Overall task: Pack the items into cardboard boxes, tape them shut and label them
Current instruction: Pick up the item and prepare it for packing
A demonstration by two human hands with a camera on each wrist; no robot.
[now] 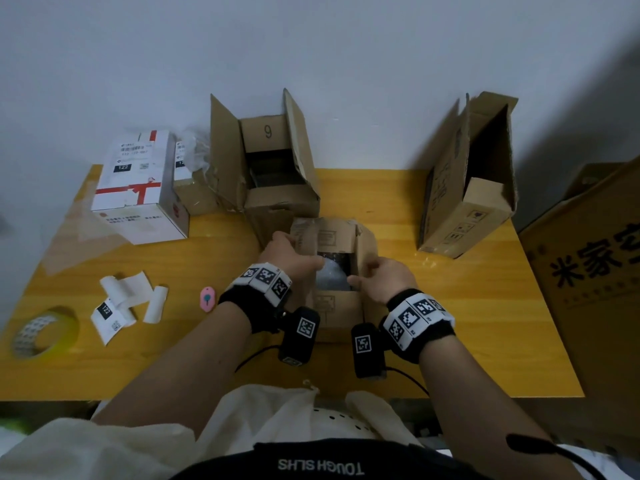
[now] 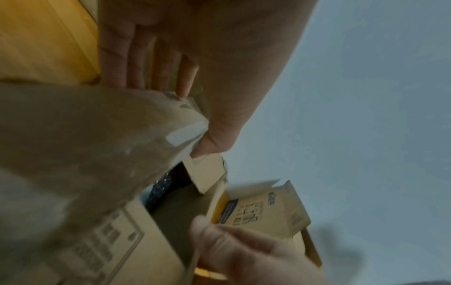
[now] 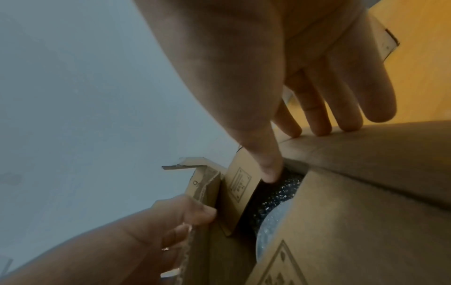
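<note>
Pinching the box flaps, one in left grip, one in right grip, with wrapped item sunk between grips. Could tear worn flaps, or jam on the item, if forced shut.

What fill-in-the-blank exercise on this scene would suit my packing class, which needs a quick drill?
The left hand and right hand pinch the small box's side ___.
The tall box behind it bears the number ___.
The cutter's colour is ___.
The tape roll lies to the person's ___.
Missing: flaps; 9; pink; left.
</note>
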